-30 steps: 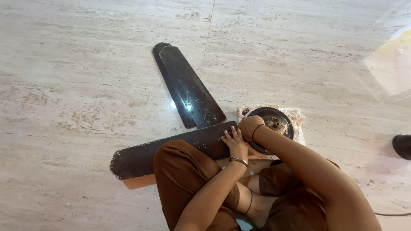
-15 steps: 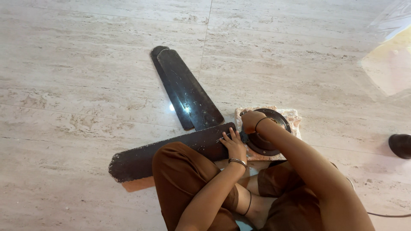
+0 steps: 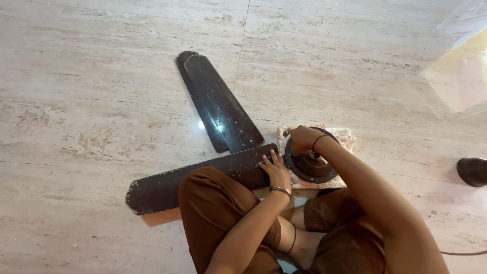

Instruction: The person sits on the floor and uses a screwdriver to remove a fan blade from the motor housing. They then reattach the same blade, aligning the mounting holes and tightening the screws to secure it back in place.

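Person sits cross-legged on a pale marble floor [image 3: 101, 91], head camera looking down at a taken-down ceiling fan. Fan motor [image 3: 312, 165], round and dark, lies on a worn light cloth pad [image 3: 345, 137] near the floor's lower middle, just in front of the knees. Left hand [image 3: 276, 170] rests with fingers spread flat on the inner end of the near fan blade [image 3: 198, 180], right where it meets the motor; pressing down, not wrapped around anything, bangle on that wrist. Right hand [image 3: 303, 138] sits curled on the top rim of the motor at its far-left side, thin band on the wrist; cannot tell what the fingers pinch, if anything. The near blade runs left from the motor, dusty, tip chipped pale, lying over a brown wooden piece [image 3: 160, 217] that peeks out below. Two more dark blades [image 3: 218, 106] stacked together angle up toward the floor's far middle, with glare on them. Brown trousers [image 3: 218, 213] cover both legs. A dark shoe-like object [image 3: 473, 171] sits at the right edge, and a thin cable [image 3: 464, 252] runs along the lower right.
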